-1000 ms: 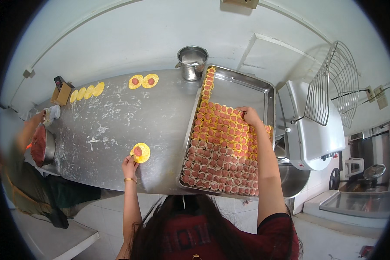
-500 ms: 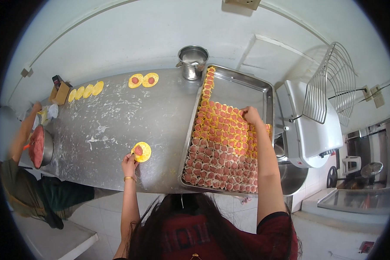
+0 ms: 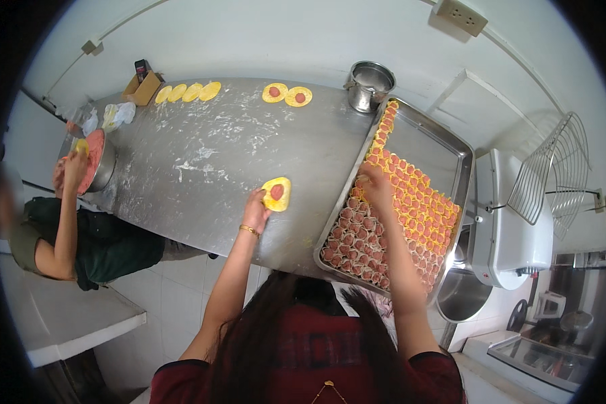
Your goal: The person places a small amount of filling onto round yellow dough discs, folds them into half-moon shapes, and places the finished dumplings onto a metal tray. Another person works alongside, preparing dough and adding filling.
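My left hand pinches the near left edge of a round yellow dumpling wrapper with a ball of pink meat filling on it, over the steel table. My right hand is over the left part of a large metal tray; its fingers are blurred, and I cannot make out whether they hold anything. Tight rows of small open-topped dumplings fill much of the tray, yellow-skinned in the far part and paler in the near part. Two more wrappers with filling lie at the table's far edge.
Several bare yellow wrappers overlap at the far left, beside a small cardboard box. A co-worker at the left holds a wrapper by a bowl of pink filling. A steel pot stands behind the tray; a white mixer is at the right.
My right hand has come back from the far rows toward the tray's left side. My left hand still holds the filled wrapper. The co-worker's hands have come to the bowl. The view has shifted.
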A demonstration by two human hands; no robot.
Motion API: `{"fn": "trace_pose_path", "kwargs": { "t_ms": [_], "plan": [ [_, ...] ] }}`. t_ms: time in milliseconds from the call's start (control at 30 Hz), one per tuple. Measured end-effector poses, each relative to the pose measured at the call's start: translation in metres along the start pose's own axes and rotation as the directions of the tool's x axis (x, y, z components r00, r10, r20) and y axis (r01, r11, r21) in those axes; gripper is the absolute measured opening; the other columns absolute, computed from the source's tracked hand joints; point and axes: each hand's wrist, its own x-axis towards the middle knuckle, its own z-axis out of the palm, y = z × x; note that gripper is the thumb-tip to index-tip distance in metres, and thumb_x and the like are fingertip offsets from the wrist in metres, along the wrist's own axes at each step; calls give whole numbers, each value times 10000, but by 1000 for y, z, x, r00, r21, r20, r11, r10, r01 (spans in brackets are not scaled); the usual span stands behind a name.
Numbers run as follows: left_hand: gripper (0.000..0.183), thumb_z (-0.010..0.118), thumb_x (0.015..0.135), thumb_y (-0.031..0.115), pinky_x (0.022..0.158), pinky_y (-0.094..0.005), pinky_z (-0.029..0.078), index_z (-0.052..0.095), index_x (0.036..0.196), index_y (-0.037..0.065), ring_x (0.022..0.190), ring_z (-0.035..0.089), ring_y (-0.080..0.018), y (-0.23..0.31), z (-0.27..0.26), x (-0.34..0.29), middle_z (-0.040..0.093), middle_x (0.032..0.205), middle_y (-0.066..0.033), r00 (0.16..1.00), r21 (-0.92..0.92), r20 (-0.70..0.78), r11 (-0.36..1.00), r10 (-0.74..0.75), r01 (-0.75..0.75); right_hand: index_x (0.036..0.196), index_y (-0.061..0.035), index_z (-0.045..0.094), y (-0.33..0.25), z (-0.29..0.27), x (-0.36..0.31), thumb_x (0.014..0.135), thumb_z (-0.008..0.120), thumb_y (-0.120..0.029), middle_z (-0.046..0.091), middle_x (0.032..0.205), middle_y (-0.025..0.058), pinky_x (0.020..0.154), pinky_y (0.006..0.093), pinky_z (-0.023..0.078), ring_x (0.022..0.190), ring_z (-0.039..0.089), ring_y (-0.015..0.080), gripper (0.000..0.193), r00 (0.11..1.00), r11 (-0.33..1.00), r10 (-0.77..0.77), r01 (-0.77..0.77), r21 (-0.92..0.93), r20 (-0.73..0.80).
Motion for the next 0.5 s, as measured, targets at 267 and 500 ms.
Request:
{"fn": "trace_pose_path", "kwargs": {
  "t_ms": [267,500],
  "plan": [
    [299,403,912,112,864,-326,500,434,1203,48,1033,569,-191,2,32,-50,540,1148,-83,995,-94,89,995,49,-40,1164,5,521,-55,122,-73,883,568,-120,592,1036,66,805,285,478,944,579,167,312,731,257,462,-652,713,502],
    [320,387,892,51,845,-274,469,508,1185,14,1021,551,-141,-34,-6,-48,576,1112,-86,983,360,34,916,180,-181,1083,23,550,-31,153,-90,863,558,-60,603,971,78,736,284,513,844,601,169,235,734,439,572,-651,619,366]
  ]
}}
